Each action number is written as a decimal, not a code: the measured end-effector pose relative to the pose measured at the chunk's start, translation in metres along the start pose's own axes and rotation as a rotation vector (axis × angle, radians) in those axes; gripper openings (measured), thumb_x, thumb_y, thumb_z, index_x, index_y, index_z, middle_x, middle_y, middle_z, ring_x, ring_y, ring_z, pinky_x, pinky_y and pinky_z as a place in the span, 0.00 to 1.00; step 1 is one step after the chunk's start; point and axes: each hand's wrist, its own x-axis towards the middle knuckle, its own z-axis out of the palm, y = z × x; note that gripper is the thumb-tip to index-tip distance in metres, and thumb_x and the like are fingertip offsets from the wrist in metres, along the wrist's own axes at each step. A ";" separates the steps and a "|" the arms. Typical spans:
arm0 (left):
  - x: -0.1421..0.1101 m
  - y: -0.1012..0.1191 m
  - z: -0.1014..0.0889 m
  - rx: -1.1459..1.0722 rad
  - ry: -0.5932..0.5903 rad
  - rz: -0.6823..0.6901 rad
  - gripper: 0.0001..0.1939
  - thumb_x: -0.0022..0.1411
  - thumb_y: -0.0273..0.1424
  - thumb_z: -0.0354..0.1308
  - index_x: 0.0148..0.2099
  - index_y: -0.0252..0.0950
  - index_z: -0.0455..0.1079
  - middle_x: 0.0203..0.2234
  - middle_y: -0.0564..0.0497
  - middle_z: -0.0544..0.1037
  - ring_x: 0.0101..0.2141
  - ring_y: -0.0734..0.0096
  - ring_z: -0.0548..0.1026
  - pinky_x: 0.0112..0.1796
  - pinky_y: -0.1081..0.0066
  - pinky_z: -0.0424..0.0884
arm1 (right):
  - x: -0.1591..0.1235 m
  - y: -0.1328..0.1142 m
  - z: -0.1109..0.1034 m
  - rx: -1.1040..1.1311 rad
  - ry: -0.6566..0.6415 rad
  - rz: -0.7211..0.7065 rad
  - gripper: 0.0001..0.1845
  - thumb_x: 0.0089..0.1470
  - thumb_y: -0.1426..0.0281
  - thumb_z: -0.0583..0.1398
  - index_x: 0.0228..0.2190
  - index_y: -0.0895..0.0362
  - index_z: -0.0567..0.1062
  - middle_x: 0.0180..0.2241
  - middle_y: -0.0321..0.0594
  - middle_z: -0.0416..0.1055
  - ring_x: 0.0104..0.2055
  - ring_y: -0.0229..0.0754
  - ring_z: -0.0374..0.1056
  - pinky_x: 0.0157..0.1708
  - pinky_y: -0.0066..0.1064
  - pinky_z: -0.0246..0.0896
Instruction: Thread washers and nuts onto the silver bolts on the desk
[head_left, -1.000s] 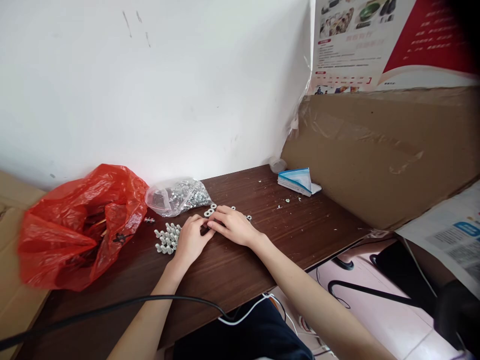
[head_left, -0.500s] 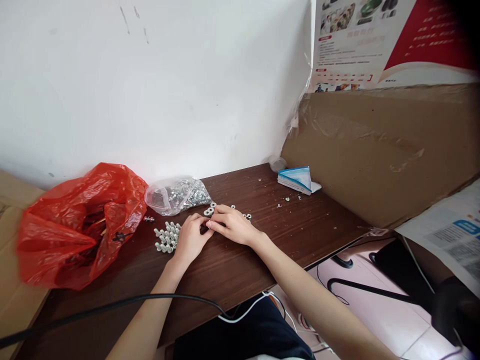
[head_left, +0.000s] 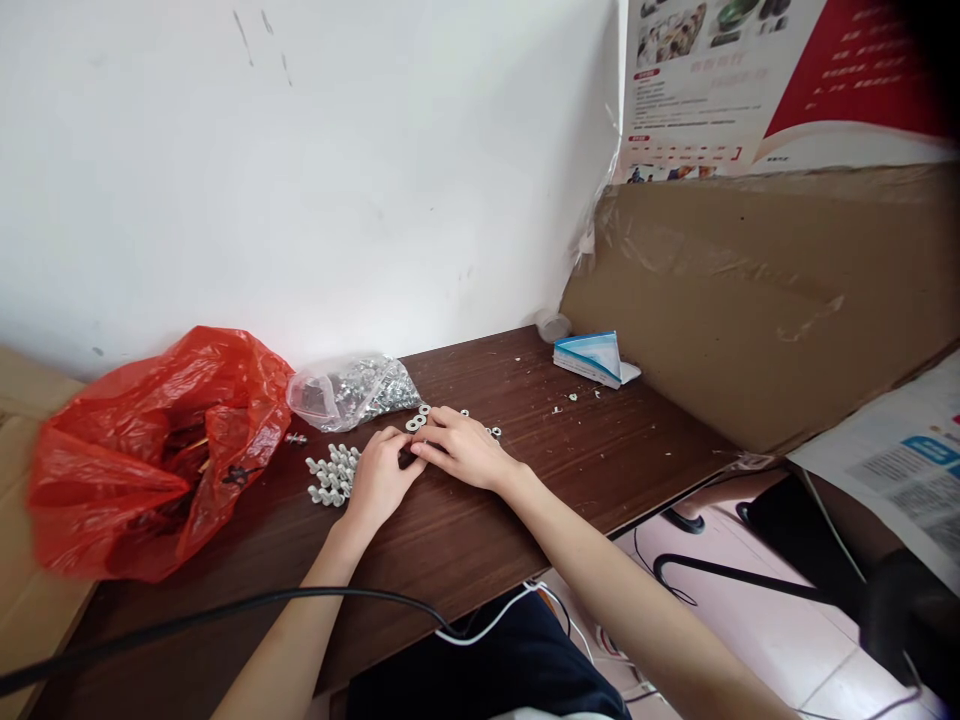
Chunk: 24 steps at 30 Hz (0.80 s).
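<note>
My left hand point(head_left: 384, 472) and my right hand point(head_left: 463, 447) meet at the fingertips, low over the brown tabletop. Both sets of fingers are bent together around something small that they hide. Just beyond them lie flat metal washers point(head_left: 416, 424). A few small nuts or rings point(head_left: 494, 432) peek out past my right hand. To the left of my left hand stands a cluster of pale metal bolt-like pieces point(head_left: 332, 475), set close together in rows. Behind it rests a clear zip bag point(head_left: 358, 390) full of small shiny hardware.
A crumpled red plastic bag point(head_left: 157, 450) fills the left side, with a small metal piece point(head_left: 296, 438) beside it. A blue and white folded packet point(head_left: 589, 358) lies at the back right, near cardboard point(head_left: 750, 300). A black cable point(head_left: 247, 597) crosses the front.
My hands stay together in nearly the same place, with only slight finger movement. The whole view has shifted a little; the things on the table have not visibly moved.
</note>
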 end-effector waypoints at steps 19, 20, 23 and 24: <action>0.000 -0.001 0.001 -0.023 0.016 0.002 0.06 0.57 0.30 0.58 0.36 0.35 0.73 0.30 0.49 0.72 0.33 0.67 0.70 0.34 0.68 0.65 | -0.001 0.000 0.000 0.085 0.033 0.005 0.18 0.63 0.62 0.51 0.30 0.58 0.74 0.35 0.41 0.63 0.39 0.39 0.60 0.38 0.30 0.57; 0.000 -0.001 0.001 -0.025 0.015 0.003 0.06 0.57 0.30 0.58 0.36 0.35 0.73 0.30 0.49 0.72 0.33 0.67 0.70 0.34 0.68 0.65 | -0.001 -0.001 0.000 0.093 0.034 -0.009 0.17 0.63 0.62 0.51 0.31 0.58 0.74 0.36 0.41 0.63 0.40 0.40 0.60 0.39 0.30 0.58; 0.000 -0.002 0.001 -0.032 0.006 0.008 0.04 0.56 0.28 0.57 0.34 0.35 0.73 0.30 0.50 0.72 0.33 0.66 0.70 0.34 0.68 0.65 | -0.001 -0.001 0.001 0.093 0.019 -0.043 0.16 0.63 0.62 0.52 0.34 0.57 0.75 0.37 0.42 0.64 0.41 0.40 0.61 0.40 0.30 0.58; 0.000 -0.002 0.001 -0.032 0.004 0.008 0.04 0.56 0.28 0.57 0.34 0.35 0.72 0.30 0.50 0.71 0.33 0.66 0.70 0.35 0.68 0.65 | -0.001 -0.001 0.002 0.084 0.012 -0.045 0.16 0.63 0.62 0.52 0.35 0.57 0.75 0.37 0.42 0.64 0.41 0.40 0.61 0.40 0.30 0.58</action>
